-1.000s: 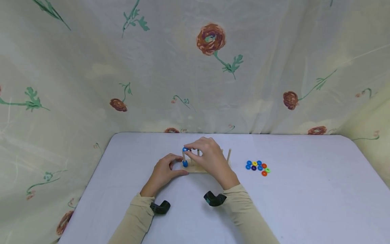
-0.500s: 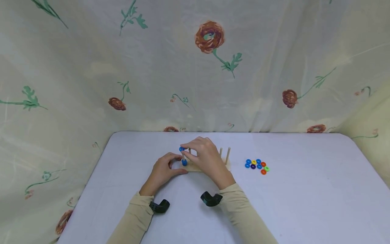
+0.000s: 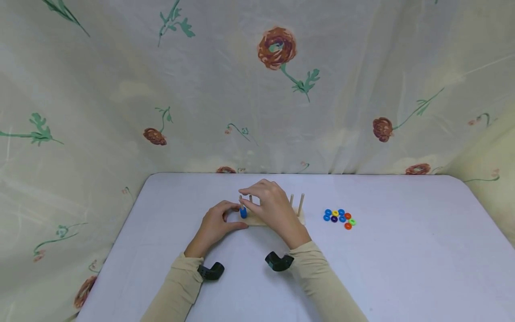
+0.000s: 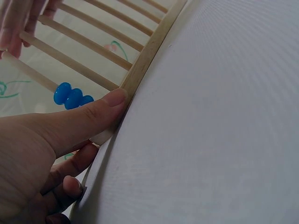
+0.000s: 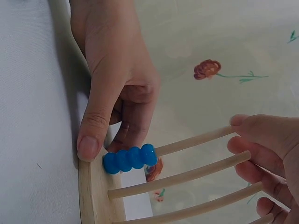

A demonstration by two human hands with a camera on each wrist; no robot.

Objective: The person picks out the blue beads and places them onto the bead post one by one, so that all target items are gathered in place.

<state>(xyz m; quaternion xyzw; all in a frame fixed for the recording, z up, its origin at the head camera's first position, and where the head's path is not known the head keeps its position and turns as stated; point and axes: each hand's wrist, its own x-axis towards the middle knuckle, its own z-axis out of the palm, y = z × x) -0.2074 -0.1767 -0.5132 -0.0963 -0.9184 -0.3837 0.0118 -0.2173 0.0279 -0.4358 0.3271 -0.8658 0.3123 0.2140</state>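
Observation:
A wooden peg rack (image 3: 254, 221) stands on the table with a row of upright pegs. My left hand (image 3: 215, 223) grips the left end of its base, thumb in front and fingers behind. On the leftmost peg several blue rings (image 5: 131, 159) sit stacked at the bottom, close to the left thumb. My right hand (image 3: 273, 208) is at the top of that same peg (image 5: 196, 141), its thumb and index finger apart on either side of the tip, with no ring between them. In the head view this hand hides the middle pegs.
To the right of the rack lie several loose rings: blue, a yellow ring (image 3: 335, 213), a dark purple ring (image 3: 334, 219), orange and a green ring (image 3: 352, 222). A flowered curtain (image 3: 322, 134) hangs behind the white table (image 3: 402, 250).
The blue ring that my right hand pinched at the peg's top has been let go and dropped onto the stack below. The left hand has stayed on the base.

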